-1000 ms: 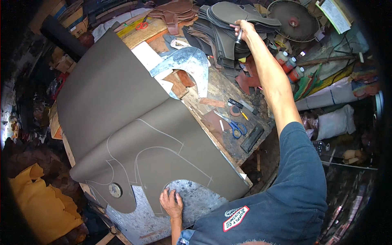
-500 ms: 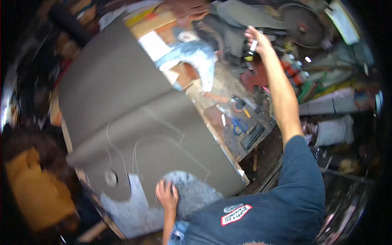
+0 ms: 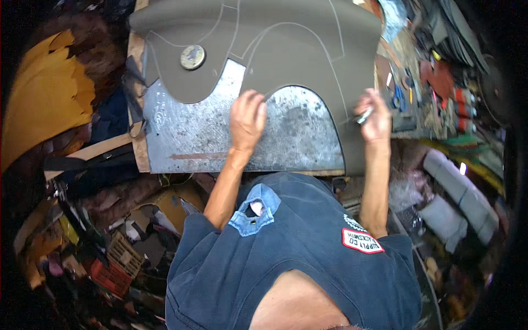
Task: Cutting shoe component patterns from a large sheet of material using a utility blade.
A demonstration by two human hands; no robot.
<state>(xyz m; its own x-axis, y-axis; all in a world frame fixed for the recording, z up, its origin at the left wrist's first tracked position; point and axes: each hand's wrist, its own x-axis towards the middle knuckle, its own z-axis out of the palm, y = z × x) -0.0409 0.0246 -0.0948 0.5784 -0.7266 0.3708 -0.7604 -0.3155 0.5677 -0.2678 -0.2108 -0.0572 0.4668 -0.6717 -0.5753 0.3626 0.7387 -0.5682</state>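
A large grey-brown sheet (image 3: 291,49) that looks like leather lies across the bench, with pale curved outlines drawn on it and rounded cutouts along its near edge. Below those cutouts shows a mottled grey plate (image 3: 192,135). My left hand (image 3: 247,118) rests at the sheet's near edge, fingers bent and loosely apart, holding nothing that I can see. Over the sheet's right part, my right hand (image 3: 377,118) is closed around a small silver-and-dark tool (image 3: 363,115); blur hides its kind. On the sheet's left lobe sits a round metal disc (image 3: 192,57).
Blue-handled scissors (image 3: 399,98) and other small tools lie on the bench's right side. Several red bottles (image 3: 465,110) stand beyond them. A yellow hide (image 3: 47,104) hangs at the left. Wrapped rolls (image 3: 462,187) lie at the right; a red crate (image 3: 110,275) stands lower left.
My right hand has come back from the far right side of the bench to the sheet, still with the small tool. My left hand stays by the near edge. The view has turned.
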